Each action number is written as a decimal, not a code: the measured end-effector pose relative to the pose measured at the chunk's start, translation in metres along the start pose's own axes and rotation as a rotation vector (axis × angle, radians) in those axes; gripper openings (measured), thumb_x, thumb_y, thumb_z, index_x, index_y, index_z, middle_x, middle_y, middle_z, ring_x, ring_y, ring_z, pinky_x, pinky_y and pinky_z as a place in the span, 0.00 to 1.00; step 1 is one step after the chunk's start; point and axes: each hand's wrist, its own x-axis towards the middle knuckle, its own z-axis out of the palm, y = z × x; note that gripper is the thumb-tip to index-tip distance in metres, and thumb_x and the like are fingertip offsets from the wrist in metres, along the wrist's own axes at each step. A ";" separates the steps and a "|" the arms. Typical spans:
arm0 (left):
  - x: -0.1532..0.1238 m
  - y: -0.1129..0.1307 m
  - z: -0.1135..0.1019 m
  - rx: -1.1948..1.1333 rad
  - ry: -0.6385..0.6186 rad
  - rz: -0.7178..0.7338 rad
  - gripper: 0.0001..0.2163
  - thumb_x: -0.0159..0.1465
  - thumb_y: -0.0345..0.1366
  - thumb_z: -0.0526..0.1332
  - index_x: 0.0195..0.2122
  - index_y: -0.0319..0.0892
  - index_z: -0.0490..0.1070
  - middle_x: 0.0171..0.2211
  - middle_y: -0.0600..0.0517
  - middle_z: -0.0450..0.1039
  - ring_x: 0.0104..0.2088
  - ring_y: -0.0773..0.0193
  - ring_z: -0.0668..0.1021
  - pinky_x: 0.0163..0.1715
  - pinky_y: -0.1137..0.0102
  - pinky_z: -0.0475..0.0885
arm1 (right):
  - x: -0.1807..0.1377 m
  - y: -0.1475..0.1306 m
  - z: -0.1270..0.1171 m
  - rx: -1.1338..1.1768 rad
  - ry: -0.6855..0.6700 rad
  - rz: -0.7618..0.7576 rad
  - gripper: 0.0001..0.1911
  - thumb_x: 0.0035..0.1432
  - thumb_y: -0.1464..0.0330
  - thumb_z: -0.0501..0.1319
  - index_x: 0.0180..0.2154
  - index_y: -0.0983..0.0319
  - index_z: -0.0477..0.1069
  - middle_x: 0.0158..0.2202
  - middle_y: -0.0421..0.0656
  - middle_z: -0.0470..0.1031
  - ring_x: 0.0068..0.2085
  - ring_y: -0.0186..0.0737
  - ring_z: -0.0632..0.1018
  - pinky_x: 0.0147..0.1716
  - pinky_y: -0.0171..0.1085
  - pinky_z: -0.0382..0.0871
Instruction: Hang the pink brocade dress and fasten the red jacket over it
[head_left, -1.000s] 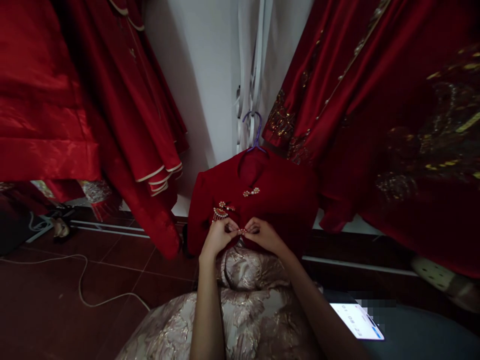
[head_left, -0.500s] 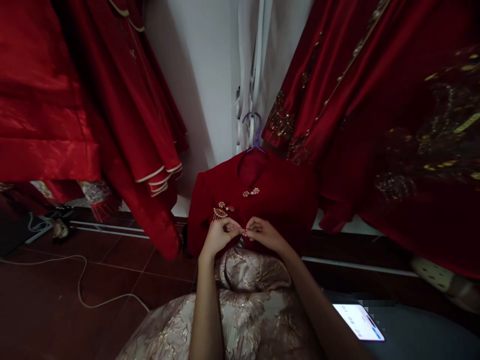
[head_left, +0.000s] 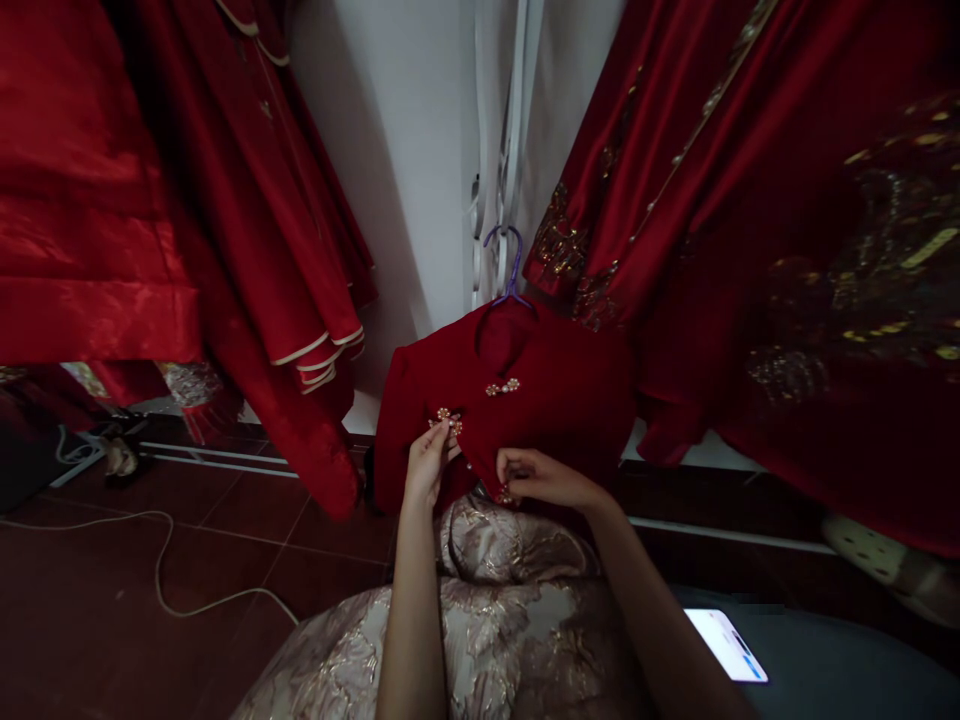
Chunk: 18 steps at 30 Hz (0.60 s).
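The red jacket [head_left: 555, 420] hangs in front of the person, its shoulders on a purple hanger [head_left: 514, 270]. Below the neckline, the upper clasp [head_left: 502, 387] lies across the front; the flower ornament [head_left: 448, 420] is lower, towards the jacket's left edge in view, and the lower ornament [head_left: 505, 495] is near its bottom edge. The left hand [head_left: 429, 462] has thumb and fingertips brought together on the flower ornament. The right hand [head_left: 544, 478] is curled just above the lower ornament, its fingertips bunched with little gap; whether they grip ornament or cloth I cannot tell. The step in hand looks like handling the ornaments along the front opening; the next move, I judge, calls for a light fingertip pinch and a steadied cloth edge. Half a second ago the hands met, fingertip to fingertip, at the opening; now they are apart, the left higher, the right slightly lower, and the flower ornament's hanging part is covered. Nearer the person, patterned cloth [head_left: 517, 620] covers the lap. A lit phone [head_left: 727, 645] lies by the far edge of a dark surface [head_left: 847, 655]. Red garments [head_left: 247, 200] hang on both sides.
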 end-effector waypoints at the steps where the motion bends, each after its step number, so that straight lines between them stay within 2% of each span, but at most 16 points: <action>1: -0.001 0.001 0.001 -0.020 0.007 -0.010 0.16 0.52 0.39 0.65 0.40 0.36 0.73 0.38 0.45 0.76 0.34 0.69 0.77 0.40 0.71 0.70 | 0.001 0.000 0.001 -0.007 -0.004 0.001 0.04 0.47 0.73 0.56 0.29 0.62 0.61 0.28 0.38 0.67 0.29 0.31 0.69 0.29 0.31 0.64; 8: -0.003 0.003 0.004 -0.061 0.004 0.011 0.15 0.53 0.40 0.65 0.39 0.37 0.75 0.40 0.44 0.76 0.35 0.68 0.77 0.39 0.73 0.70 | 0.002 -0.001 0.004 -0.018 0.003 -0.028 0.04 0.48 0.74 0.56 0.29 0.63 0.61 0.28 0.38 0.66 0.29 0.31 0.69 0.30 0.32 0.64; 18: 0.003 -0.001 -0.001 0.059 0.090 0.053 0.16 0.49 0.39 0.66 0.38 0.37 0.75 0.38 0.43 0.77 0.33 0.67 0.78 0.36 0.74 0.70 | 0.004 0.006 0.006 -0.017 -0.023 0.004 0.04 0.48 0.73 0.56 0.29 0.62 0.61 0.27 0.37 0.67 0.28 0.30 0.69 0.29 0.31 0.63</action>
